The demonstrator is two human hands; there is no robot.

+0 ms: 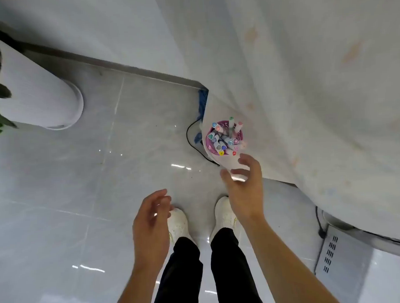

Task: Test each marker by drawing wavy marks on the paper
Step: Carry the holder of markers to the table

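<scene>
A pink cup (224, 137) full of several coloured markers stands on the near left corner of a table covered with a white cloth (317, 89). My right hand (245, 188) reaches toward the cup from just below it, fingers spread and relaxed, holding nothing and a short gap from the cup. My left hand (151, 224) hangs lower and to the left over the floor, fingers loosely curled and empty. No paper shows in view.
A white ribbed planter (43, 96) with a green plant stands on the tiled floor at the left. A black cable (194, 142) runs down beside the table corner. A grey vented box (341, 259) sits under the table at the right. My white shoes (179, 223) are below.
</scene>
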